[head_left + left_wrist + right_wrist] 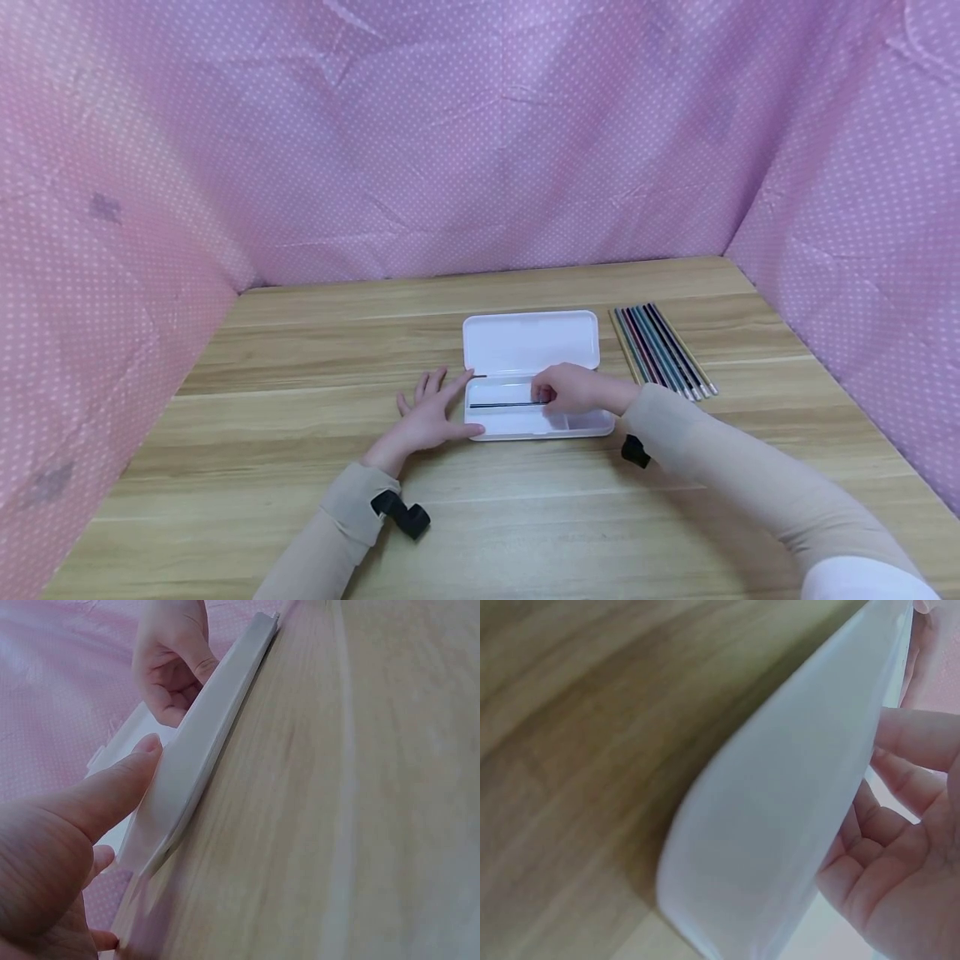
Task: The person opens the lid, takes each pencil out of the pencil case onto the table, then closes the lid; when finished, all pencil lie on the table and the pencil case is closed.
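A white pencil case [517, 425] lies open on the table, its lid [532, 337] folded back on the far side. Inside the tray is a thin dark pencil [502, 405], lying lengthwise. With curled fingers my right hand [573, 389] pinches the pencil near its right end; in the right wrist view the case wall hides the fingertips and the pencil. My left hand [427, 421] is spread at the case's left end, thumb on the near corner and index finger by the hinge. The left wrist view shows the left thumb [124, 780] touching the case's edge.
Right of the case, a row of several pencils [663, 350] lies side by side on the wooden table [337, 333]. Pink dotted cloth [480, 167] hangs around the table's back and sides. A small divided compartment [588, 421] is at the case's near right.
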The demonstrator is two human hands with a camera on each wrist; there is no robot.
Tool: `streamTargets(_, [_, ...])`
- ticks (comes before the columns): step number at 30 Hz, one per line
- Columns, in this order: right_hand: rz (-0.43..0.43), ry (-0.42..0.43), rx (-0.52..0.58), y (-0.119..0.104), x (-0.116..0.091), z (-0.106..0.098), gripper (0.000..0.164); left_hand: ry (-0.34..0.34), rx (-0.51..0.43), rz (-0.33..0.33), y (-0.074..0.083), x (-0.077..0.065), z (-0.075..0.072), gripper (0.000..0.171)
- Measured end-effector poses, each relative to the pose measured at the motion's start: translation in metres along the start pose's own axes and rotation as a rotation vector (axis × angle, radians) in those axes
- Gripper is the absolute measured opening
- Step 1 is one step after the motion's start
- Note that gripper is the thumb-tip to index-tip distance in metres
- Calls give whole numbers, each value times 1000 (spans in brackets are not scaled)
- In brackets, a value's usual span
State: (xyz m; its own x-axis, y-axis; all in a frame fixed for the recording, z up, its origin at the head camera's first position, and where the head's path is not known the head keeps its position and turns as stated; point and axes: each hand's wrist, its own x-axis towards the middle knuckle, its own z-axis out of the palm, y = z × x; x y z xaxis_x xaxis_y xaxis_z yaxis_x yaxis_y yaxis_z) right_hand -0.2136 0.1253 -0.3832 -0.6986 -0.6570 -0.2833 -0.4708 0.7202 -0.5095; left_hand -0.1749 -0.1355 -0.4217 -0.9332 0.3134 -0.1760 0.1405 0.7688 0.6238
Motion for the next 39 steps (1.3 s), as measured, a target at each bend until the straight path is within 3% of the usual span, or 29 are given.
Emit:
streamTargets(6, [-6, 17, 48, 1, 0, -1, 13, 2, 4, -5, 0, 0, 0, 90])
streamTargets(15, [-83, 67, 82, 1, -2, -5, 14, 4, 7, -4, 0, 0, -1, 90])
streamTargets(24, [-156, 180, 116, -1, -9, -19, 8, 1, 17, -10, 1, -1, -1, 89])
streamTargets(39, [-45, 304, 314, 19, -35, -29, 15, 8, 24, -6, 0, -1, 1, 89])
